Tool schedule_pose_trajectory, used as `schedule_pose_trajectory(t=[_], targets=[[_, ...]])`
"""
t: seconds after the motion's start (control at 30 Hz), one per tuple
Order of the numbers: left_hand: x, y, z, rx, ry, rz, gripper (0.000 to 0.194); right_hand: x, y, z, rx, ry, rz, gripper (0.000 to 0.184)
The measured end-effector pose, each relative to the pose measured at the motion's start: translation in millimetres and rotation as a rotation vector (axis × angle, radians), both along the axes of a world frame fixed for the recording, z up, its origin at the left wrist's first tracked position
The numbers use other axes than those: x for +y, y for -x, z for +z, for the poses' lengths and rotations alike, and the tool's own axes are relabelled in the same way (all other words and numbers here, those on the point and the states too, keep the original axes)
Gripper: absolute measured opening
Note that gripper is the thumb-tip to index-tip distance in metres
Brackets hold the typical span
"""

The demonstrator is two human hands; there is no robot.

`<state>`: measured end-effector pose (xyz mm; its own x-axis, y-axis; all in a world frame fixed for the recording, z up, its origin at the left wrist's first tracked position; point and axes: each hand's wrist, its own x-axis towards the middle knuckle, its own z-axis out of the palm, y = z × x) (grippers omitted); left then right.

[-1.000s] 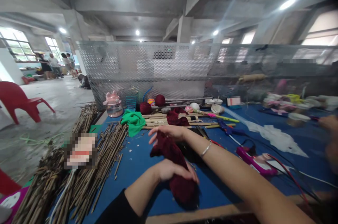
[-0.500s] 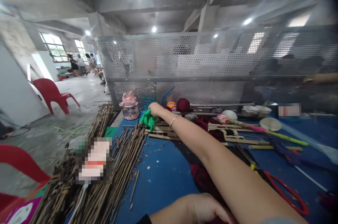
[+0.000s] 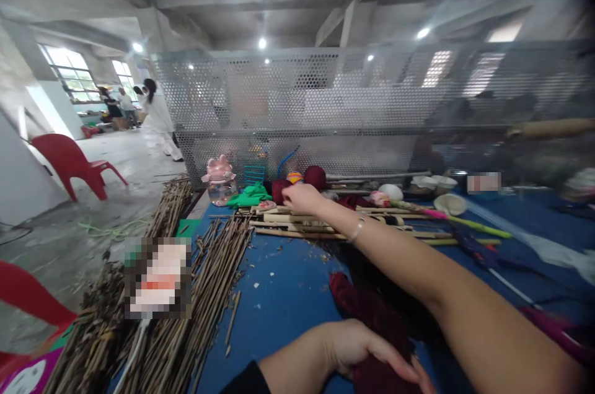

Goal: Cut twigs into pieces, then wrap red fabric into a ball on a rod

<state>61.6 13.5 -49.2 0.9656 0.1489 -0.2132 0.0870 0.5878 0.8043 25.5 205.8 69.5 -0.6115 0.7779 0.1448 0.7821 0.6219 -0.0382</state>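
Observation:
My left hand (image 3: pixel 367 350) lies at the bottom edge, its fingers draped over a dark red knitted piece (image 3: pixel 367 310) on the blue table (image 3: pixel 283 295) and holding it. My right hand (image 3: pixel 303 197) is stretched far across the table, its fingers extended and empty. It hovers over a row of pale bamboo sticks (image 3: pixel 297 219). Its fingertips are beside a dark red yarn ball (image 3: pixel 277 189). A green cloth (image 3: pixel 248 196) lies just left of that ball, apart from the hand. A thin bracelet (image 3: pixel 357 230) sits on my right wrist.
A big bundle of dry brown sticks (image 3: pixel 186 295) covers the table's left side. A pink-lidded jar (image 3: pixel 220 178), more yarn balls (image 3: pixel 315 177) and white bowls (image 3: pixel 437 183) stand along a perforated metal screen (image 3: pixel 353 109). Red chairs (image 3: pixel 69 161) and several people (image 3: pixel 155 112) are at the left.
My right hand left the red knitted piece, reached out and gripped the green cloth, then let it go and shifted right toward the yarn ball. The view tilted down and left.

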Motion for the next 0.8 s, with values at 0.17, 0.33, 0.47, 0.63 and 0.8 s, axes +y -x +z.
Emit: schedule_pose_trajectory(t=[0.17,0.33,0.47,0.63,0.8], targets=[[-8,13,8.7,-0.141,0.046,0.111,0.017,-57,-132,-44.7,-0.098,-0.028,-0.323,0.039],[-13,17,7.2,-0.220,0.078,0.141,0.021,-89,-195,-95.9,0.027,0.001,-0.407,0.043],[-18,20,18.3,-0.250,0.056,0.146,0.021,-93,-199,-100.6,0.213,-0.063,-0.300,0.038],[-22,23,27.4,-0.237,0.066,0.170,0.020,-95,-206,-93.0,0.341,-0.033,-0.138,0.039],[-22,23,30.9,-0.233,0.060,0.159,0.019,-92,-221,-87.2,0.751,0.006,-0.314,0.021]])
